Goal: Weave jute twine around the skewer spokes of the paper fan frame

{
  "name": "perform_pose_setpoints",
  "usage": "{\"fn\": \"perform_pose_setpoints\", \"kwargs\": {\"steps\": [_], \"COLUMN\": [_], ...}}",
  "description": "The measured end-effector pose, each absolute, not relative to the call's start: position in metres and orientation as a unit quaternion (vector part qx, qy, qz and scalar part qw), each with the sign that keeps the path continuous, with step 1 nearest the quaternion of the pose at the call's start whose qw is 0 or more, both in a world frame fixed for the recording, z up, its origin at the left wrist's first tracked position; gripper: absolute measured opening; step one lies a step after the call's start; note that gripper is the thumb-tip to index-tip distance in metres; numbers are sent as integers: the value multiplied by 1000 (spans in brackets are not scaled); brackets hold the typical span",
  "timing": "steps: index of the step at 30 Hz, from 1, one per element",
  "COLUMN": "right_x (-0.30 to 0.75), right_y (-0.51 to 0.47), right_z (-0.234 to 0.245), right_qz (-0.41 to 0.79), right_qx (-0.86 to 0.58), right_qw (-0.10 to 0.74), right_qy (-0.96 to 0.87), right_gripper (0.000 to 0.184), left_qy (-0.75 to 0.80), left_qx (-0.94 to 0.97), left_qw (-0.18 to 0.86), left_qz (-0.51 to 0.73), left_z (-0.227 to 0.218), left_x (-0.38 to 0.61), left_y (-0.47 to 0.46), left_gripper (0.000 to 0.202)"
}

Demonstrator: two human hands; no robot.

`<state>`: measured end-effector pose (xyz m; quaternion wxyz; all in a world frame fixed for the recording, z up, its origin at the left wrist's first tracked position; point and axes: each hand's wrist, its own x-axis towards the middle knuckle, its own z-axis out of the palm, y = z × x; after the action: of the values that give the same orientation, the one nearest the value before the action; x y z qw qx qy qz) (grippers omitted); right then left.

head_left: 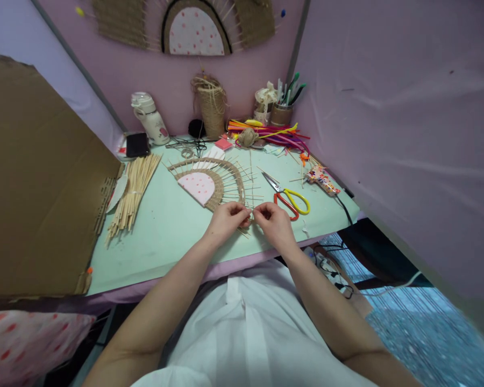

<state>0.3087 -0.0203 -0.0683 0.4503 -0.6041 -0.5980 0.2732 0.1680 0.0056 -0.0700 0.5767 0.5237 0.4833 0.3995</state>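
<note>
A half-round woven craft piece (210, 180) lies on the pale green table (165, 231): a pink dotted centre, a jute band around it, and thin wooden sticks fanning outward. My left hand (227, 217) and my right hand (272, 220) meet at its near right edge. Both hands are closed in a pinch on the stick ends and jute twine there. What exactly sits between the fingertips is too small to make out.
Red-and-yellow scissors (288, 198) lie just right of my hands. A bundle of wooden sticks (133, 193) lies to the left beside a big cardboard sheet (36, 183). At the back stand a bottle (149, 118), a jute-wrapped holder (212, 110), coloured pipe cleaners (274, 134) and a pen cup (282, 110).
</note>
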Motion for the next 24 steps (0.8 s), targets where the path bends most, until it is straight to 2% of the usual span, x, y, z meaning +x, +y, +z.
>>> {"fn": "perform_pose_setpoints", "kwargs": {"steps": [13,19,24], "right_x": [306,302,299], "right_y": [-22,-20,-17], "right_z": [-67,-69,-72], "right_qz": [298,306,322], "right_qx": [-594,-601,-598], "right_qw": [427,446,466], "right_qy": [-613,-588,-567], "right_gripper": [15,14,11], "left_qy": [504,498,485], "left_qx": [631,650,627], "left_qw": [482,455,486], "left_qz": [340,351,369], "left_z": [-70,-68,-66], "left_x": [165,164,165], "left_y": [3,2,1], "left_gripper": [15,11,8]}}
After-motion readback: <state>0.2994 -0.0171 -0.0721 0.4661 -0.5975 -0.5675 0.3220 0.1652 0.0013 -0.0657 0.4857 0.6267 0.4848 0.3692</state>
